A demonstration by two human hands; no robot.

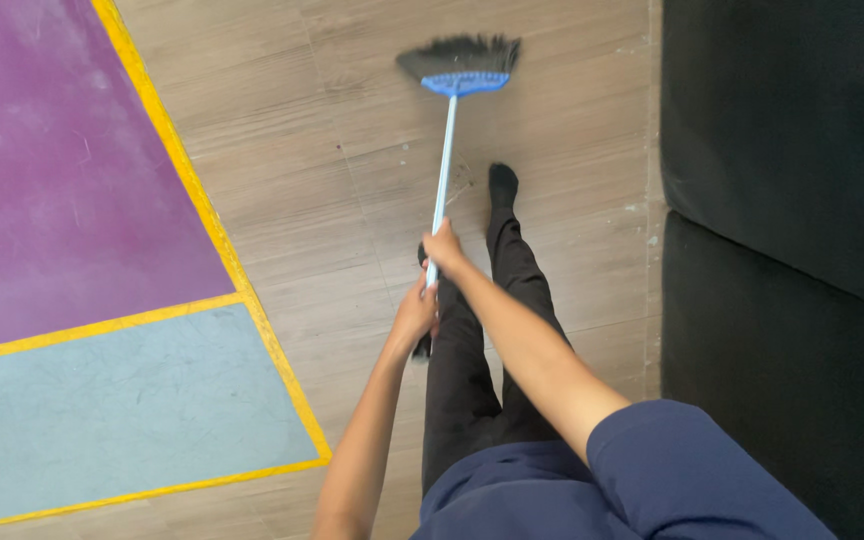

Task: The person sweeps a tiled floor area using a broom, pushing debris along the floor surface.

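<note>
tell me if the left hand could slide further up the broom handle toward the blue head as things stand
Probably not far: the right hand grips the broom handle just above the left hand, blocking that slide. Beyond it the handle is bare up to the blue head.

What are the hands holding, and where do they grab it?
Both hands, right hand above left hand, grip the pale-handled broom with blue head and dark bristles near the handle's top.

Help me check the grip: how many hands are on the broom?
2. The right hand grips the broom handle higher up; the left hand grips just below it, nearer the body.
</note>
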